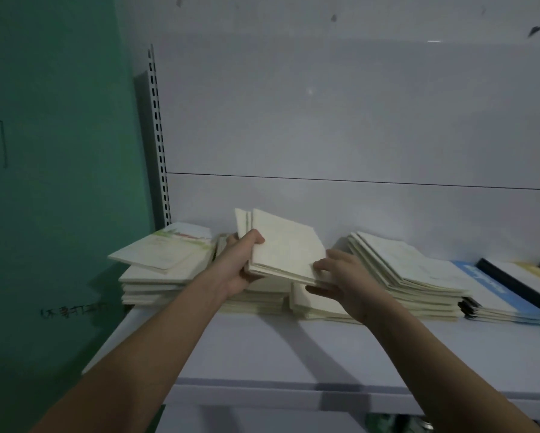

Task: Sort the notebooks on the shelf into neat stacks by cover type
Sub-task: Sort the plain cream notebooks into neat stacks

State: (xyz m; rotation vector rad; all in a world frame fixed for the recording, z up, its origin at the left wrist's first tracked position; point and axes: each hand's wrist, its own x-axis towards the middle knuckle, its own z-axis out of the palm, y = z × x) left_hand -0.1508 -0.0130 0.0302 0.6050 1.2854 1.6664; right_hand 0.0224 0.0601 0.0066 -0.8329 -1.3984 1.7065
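Observation:
A bundle of cream-covered notebooks (285, 245) is lifted and tilted above the middle stack (262, 300) on the white shelf (262, 348). My left hand (237, 264) grips the bundle's left edge, thumb on top. My right hand (340, 276) holds its lower right corner, fingers curled over the edge and thumb underneath. To the left lies a stack (151, 284) topped by a skewed notebook with a green and red picture cover (165, 248). A slumped, fanned pile of cream notebooks (412, 276) lies to the right.
Blue-and-white notebooks (493, 295) and a black-spined book (518, 282) lie at the far right of the shelf. A slotted metal upright (157, 135) stands at the shelf's left end beside a green wall (53, 151). The shelf's front edge (293, 389) is close to my forearms.

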